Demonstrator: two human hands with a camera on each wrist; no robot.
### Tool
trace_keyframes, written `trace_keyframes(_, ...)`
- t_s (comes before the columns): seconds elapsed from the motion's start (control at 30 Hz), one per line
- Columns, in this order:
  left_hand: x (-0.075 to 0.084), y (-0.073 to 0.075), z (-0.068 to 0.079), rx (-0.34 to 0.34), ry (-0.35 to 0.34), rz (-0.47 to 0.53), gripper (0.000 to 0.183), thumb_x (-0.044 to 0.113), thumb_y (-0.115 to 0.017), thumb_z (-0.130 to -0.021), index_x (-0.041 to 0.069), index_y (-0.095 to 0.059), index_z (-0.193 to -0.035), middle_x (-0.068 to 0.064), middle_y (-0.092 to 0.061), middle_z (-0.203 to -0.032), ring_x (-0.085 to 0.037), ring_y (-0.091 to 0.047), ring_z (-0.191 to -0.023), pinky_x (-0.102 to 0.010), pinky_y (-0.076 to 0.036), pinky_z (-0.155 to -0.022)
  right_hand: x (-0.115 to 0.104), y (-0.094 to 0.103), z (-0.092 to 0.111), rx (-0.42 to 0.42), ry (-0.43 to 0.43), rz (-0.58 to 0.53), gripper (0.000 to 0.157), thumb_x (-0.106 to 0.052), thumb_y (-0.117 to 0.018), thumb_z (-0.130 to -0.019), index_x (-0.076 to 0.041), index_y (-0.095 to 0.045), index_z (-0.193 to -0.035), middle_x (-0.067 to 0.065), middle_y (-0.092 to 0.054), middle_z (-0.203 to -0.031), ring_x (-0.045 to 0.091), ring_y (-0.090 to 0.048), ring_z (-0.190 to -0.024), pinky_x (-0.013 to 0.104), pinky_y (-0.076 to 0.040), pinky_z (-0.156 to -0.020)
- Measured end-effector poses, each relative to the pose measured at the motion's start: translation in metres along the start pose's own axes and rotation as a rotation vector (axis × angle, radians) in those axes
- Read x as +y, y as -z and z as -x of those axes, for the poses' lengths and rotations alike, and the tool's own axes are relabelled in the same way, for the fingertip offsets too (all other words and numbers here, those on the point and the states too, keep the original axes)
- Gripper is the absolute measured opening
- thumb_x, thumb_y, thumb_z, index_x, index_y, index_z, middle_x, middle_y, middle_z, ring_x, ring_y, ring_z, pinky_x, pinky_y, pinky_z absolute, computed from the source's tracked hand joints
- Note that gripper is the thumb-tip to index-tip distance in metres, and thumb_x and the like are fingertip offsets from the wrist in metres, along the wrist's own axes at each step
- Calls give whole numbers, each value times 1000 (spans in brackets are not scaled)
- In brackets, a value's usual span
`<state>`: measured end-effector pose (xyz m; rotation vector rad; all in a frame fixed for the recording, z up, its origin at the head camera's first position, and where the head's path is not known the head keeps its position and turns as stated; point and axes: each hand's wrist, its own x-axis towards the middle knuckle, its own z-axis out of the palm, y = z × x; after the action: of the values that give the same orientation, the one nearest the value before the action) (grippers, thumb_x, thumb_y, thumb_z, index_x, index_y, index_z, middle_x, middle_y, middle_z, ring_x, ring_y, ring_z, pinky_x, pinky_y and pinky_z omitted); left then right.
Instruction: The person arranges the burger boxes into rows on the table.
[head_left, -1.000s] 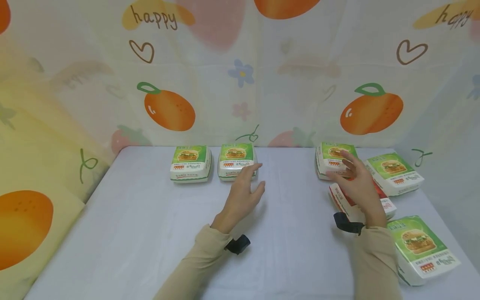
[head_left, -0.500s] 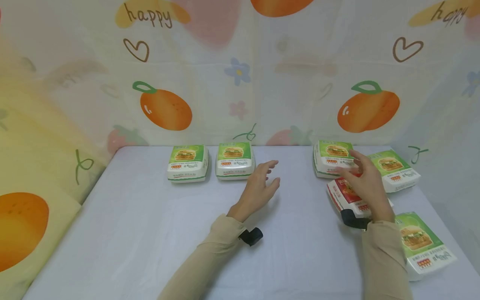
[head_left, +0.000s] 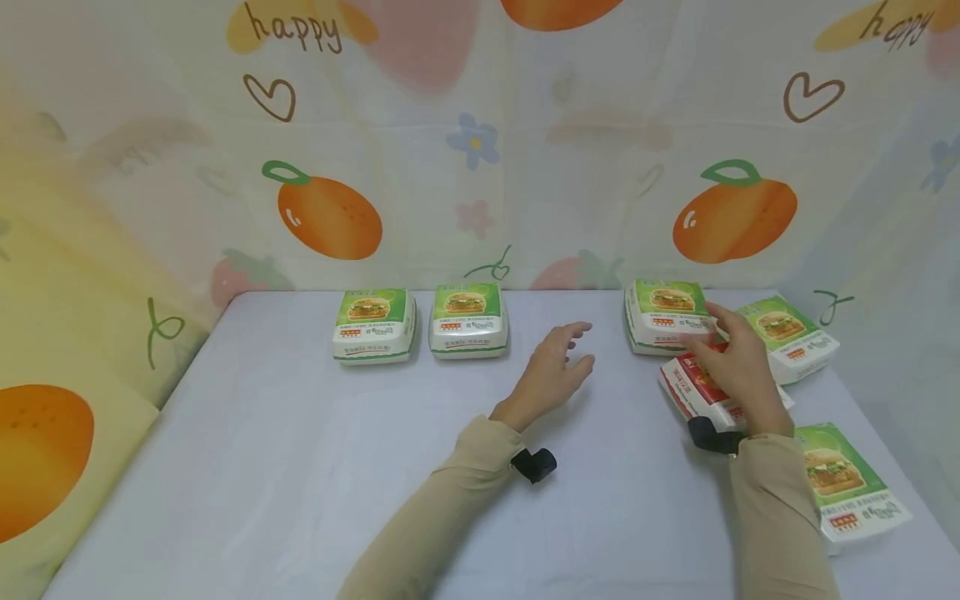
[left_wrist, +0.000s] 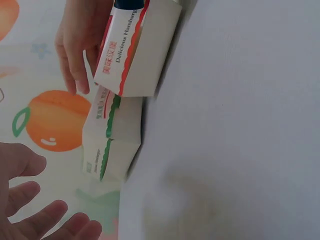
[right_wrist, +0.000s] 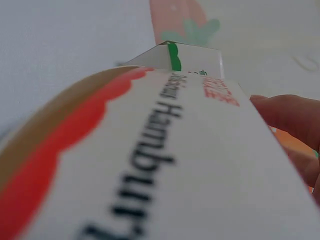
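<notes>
My right hand (head_left: 742, 362) hovers over a red-and-white hamburger box (head_left: 693, 387), its fingers loosely bent. Its thumb and forefinger tips lie close to the front right corner of a green-and-white hamburger box (head_left: 666, 315); contact is unclear. In the right wrist view the red box's printed side (right_wrist: 200, 150) fills most of the picture, with fingers (right_wrist: 292, 115) beyond its top edge. The wrist camera hides part of that box. My left hand (head_left: 543, 371) is raised over the white cloth, fingers spread and apart, holding nothing; the left wrist view shows its fingertips (left_wrist: 50, 215).
Two green boxes stand apart at the back left, one outer (head_left: 373, 325) and one inner (head_left: 468, 321). Right of my right hand lies another green box (head_left: 791, 337); a further one (head_left: 851, 483) lies partly behind the right sleeve. A printed curtain (head_left: 480, 200) backs the table.
My left hand has moved right, away from the inner left green box. The right hand has drawn slightly right, uncovering more of the back green box. The red box has shifted slightly.
</notes>
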<state>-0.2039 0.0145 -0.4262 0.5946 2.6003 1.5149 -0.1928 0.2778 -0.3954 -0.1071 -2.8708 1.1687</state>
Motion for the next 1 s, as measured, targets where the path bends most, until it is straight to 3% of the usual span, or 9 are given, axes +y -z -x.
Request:
trace_keyframes(0.4, -1, -37, -22, 13, 31, 14, 48, 19, -59, -97, 12, -50, -143, -13, -54, -141, -27, -58, -123, -32, -51, -99, 3, 1, -5, -29, 3, 86, 76, -35, -58, -99, 2, -22, -155, 35, -28, -153, 53, -26, -141, 70, -26, -112)
trace_keyframes(0.67, 1, -52, -33, -102, 65, 2, 59, 23, -58, -98, 15, -37, -153, -9, -42, -153, -23, -51, -132, -33, -44, -110, 6, 3, -9, -94, -43, 133, 83, -45, -55, -99, 3, -19, -155, 36, -23, -155, 54, -21, -143, 72, -24, -111)
trace_keyframes(0.83, 3, -60, -40, -136, 102, 23, 65, 26, -56, -98, 14, -29, -156, -8, -37, -158, -22, -45, -140, -33, -37, -117, 7, 3, -10, -112, -20, 138, 85, -46, -56, -98, 7, -20, -154, 36, -25, -154, 54, -24, -141, 72, -26, -110)
trace_keyframes(1.0, 5, -66, -42, -139, 131, 16, 64, 26, -55, -99, 13, -29, -156, -8, -36, -159, -21, -38, -146, -32, -31, -121, 6, 2, -11, -100, 45, 149, 78, -37, -61, -98, 11, -28, -149, 37, -36, -145, 52, -33, -134, 70, -29, -110)
